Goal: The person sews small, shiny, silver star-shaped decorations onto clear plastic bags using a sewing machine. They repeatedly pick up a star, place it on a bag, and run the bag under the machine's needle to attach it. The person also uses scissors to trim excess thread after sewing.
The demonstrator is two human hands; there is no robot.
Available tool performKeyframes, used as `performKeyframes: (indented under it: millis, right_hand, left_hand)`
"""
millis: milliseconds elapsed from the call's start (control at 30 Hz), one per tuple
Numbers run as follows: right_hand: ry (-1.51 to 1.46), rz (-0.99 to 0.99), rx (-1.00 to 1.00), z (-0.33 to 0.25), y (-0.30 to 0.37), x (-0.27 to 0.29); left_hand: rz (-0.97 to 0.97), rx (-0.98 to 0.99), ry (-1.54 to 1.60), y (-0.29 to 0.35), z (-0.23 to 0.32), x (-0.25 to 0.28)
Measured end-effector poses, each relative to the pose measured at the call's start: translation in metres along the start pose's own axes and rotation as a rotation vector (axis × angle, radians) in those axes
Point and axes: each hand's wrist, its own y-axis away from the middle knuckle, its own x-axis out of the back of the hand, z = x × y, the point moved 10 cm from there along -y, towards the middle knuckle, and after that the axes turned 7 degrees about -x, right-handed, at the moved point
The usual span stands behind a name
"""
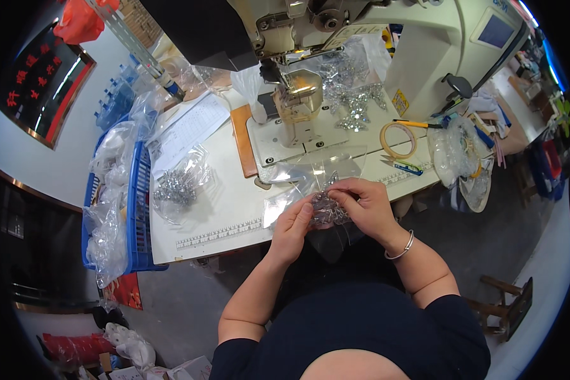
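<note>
presently: both hands pinch one small cluster of silver metal pieces at the table's front edge.

largest first: sewing machine (361, 38) on the white table (221, 209); blue basket (139, 209) of clear bags at left; left hand (292, 223) and right hand (364, 206), fingers closed together on the silver cluster (326, 212); tape roll (398, 140) lies near.

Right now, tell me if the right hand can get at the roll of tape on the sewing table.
Probably yes: the roll of tape lies beyond the right hand with bare table between, but that hand holds a silvery bundle.
</note>
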Motion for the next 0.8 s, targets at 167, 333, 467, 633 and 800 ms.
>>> performKeyframes:
  millis: [167, 333, 467, 633, 800]
  right_hand:
    - [0.077, 0.02, 0.05, -0.002, 0.002, -0.003]
    - [-0.113, -0.015, -0.151, 0.023, 0.001, -0.004]
    - [-0.332, -0.099, -0.28, 0.034, -0.004, -0.009]
    - [-0.398, -0.26, -0.285, 0.025, -0.006, -0.017]
    - [-0.411, -0.318, -0.294, 0.025, -0.006, -0.02]
  left_hand:
    - [0.027, -0.068, -0.159, 0.001, -0.006, 0.008]
    - [0.199, -0.049, -0.096, 0.003, -0.003, 0.007]
    - [0.261, -0.057, 0.133, 0.006, -0.013, 0.008]
    - [0.304, -0.046, 0.183, 0.011, -0.015, 0.011]
    - [0.299, -0.052, 0.158, 0.013, -0.013, 0.009]
